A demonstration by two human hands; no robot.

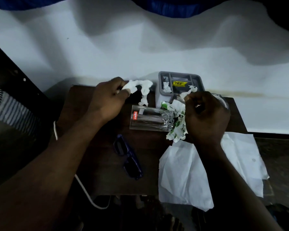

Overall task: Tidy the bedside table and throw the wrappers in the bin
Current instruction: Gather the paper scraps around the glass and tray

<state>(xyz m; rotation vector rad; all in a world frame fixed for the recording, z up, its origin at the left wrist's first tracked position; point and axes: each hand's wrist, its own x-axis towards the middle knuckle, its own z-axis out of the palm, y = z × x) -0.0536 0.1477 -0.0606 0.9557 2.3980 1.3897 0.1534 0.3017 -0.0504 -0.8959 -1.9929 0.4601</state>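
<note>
On the dark wooden bedside table [98, 157], my left hand [107, 97] is closed on a crumpled white tissue [142, 89] that trails to the right and down. My right hand [207, 114] pinches a torn white wrapper scrap [188, 93] just in front of the grey organiser [162, 95]. A green-and-white crumpled wrapper [178, 129] lies under and left of my right hand. A clear glass [150, 120] with a red label lies on its side between my hands.
Blue sunglasses [128, 157] lie near the table's front. A large white paper sheet [183, 172] hangs over the front right edge. A white cable [85, 189] runs off the left side. A second glass [222, 99] stands behind my right hand. White wall behind.
</note>
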